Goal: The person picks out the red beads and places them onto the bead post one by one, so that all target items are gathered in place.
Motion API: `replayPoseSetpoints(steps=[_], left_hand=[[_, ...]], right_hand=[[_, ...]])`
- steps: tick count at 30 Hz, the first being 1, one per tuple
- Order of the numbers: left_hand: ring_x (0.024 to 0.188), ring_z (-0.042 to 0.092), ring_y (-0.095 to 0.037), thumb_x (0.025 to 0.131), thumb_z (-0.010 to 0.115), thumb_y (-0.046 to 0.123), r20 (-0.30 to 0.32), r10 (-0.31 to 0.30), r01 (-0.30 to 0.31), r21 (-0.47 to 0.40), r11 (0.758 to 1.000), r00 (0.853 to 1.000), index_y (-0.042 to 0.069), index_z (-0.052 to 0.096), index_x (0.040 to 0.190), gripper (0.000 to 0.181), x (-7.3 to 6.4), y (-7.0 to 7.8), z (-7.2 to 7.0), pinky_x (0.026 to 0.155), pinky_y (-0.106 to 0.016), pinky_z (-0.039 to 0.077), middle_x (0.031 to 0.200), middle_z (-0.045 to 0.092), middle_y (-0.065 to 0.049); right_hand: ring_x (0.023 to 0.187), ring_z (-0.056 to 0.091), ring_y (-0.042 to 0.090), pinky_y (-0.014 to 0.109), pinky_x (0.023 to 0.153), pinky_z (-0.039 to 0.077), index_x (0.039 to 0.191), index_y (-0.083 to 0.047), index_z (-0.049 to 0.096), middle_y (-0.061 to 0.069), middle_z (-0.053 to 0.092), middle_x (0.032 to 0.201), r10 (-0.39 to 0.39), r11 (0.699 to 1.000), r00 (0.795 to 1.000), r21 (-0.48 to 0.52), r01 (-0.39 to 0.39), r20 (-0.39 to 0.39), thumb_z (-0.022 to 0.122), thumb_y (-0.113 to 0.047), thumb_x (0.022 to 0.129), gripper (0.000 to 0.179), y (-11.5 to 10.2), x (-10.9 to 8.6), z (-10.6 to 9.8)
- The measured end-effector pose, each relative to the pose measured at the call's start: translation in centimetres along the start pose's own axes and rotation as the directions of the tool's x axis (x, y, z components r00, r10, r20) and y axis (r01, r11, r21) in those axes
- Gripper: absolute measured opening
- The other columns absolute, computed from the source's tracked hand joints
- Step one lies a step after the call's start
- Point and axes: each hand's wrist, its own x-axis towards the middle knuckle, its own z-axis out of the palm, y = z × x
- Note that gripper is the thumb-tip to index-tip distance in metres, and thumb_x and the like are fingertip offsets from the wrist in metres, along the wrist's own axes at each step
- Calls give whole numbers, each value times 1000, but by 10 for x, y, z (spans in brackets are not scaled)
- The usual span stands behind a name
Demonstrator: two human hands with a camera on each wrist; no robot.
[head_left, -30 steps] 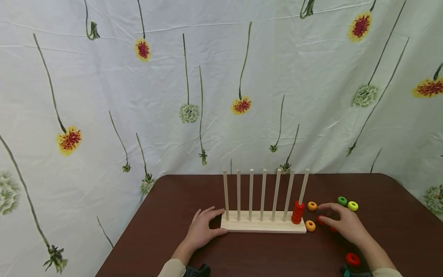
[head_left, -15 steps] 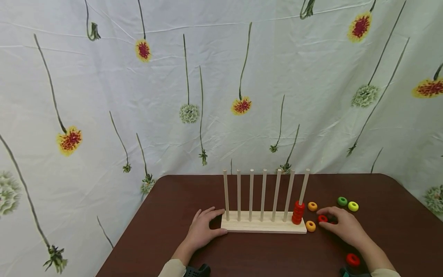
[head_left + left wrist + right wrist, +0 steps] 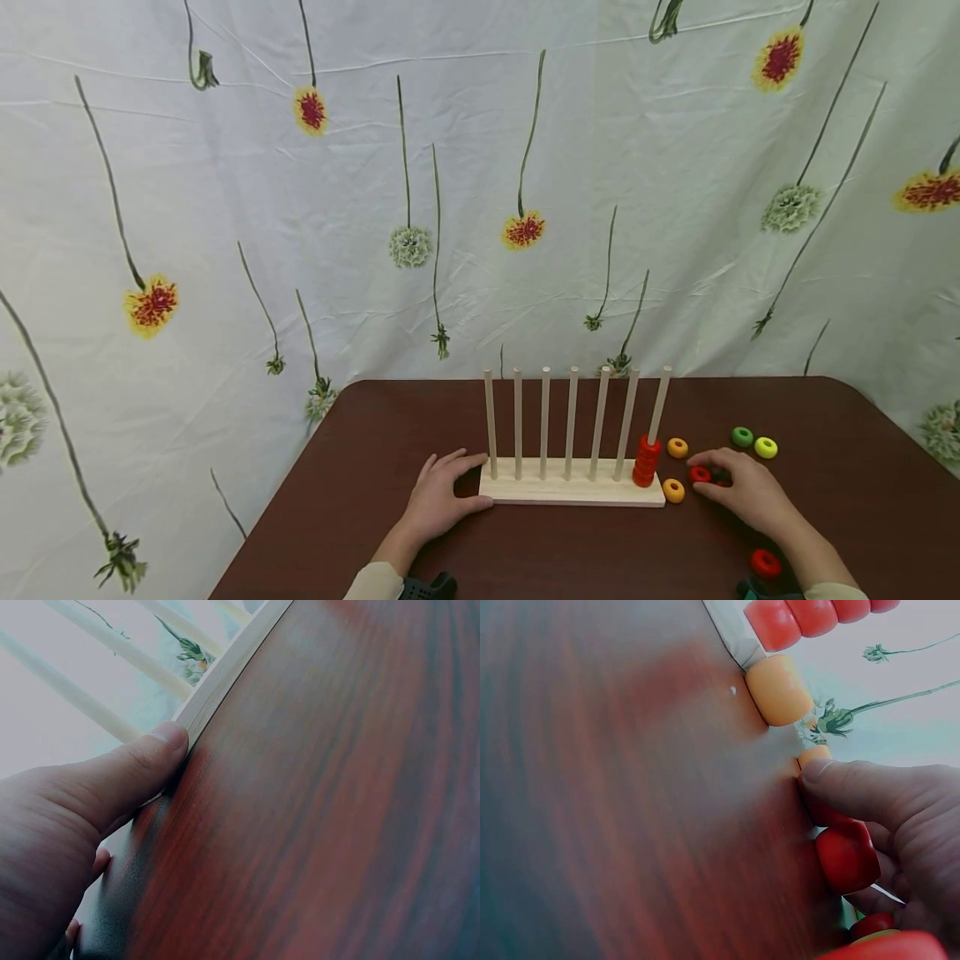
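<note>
A pale wooden peg rack (image 3: 570,493) stands on the table, with a row of upright pegs. Red ring beads (image 3: 647,461) are stacked on its rightmost peg. My left hand (image 3: 441,502) holds the rack's left end, the thumb (image 3: 154,754) against the front edge and the fingers behind. To the right, my right hand (image 3: 752,492) pinches a red bead (image 3: 700,474) on the table between thumb and forefinger. Another red bead (image 3: 847,857) sits under that palm, partly hidden. Orange beads (image 3: 673,490) lie between the rack and this hand.
Beyond my right hand lie a green bead (image 3: 742,437) and a yellow-green bead (image 3: 766,447). One more red bead (image 3: 765,563) is near my right wrist. A flower-printed cloth (image 3: 465,208) hangs behind the dark brown table (image 3: 360,467).
My right hand has shifted slightly, and its thumb and forefinger now stand on either side of the red bead. The left hand stays on the rack.
</note>
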Motion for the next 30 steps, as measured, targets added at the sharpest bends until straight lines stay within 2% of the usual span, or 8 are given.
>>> replayPoseSetpoints(steps=[16,30], left_hand=[[142,45,-37,80,82,43,4,6,-6,-15,1000,1000,16,62,138,67,0,-1,-1,121,-68,15,140,61,-9],[142,44,-37,80,82,43,6,-4,5,-17,1000,1000,16,62,138,67,0,-2,1,122,-68,14,140,61,-10]], right_hand=[[99,65,28,53,84,56,107,-14,74,11,70,113,10,1000,1000,-19,-10,-20,81,-23,83,26,0,1,2],[99,67,31,54,82,57,107,-11,74,9,70,108,-9,1000,996,-5,8,-91,80,-20,84,25,-4,1,1]])
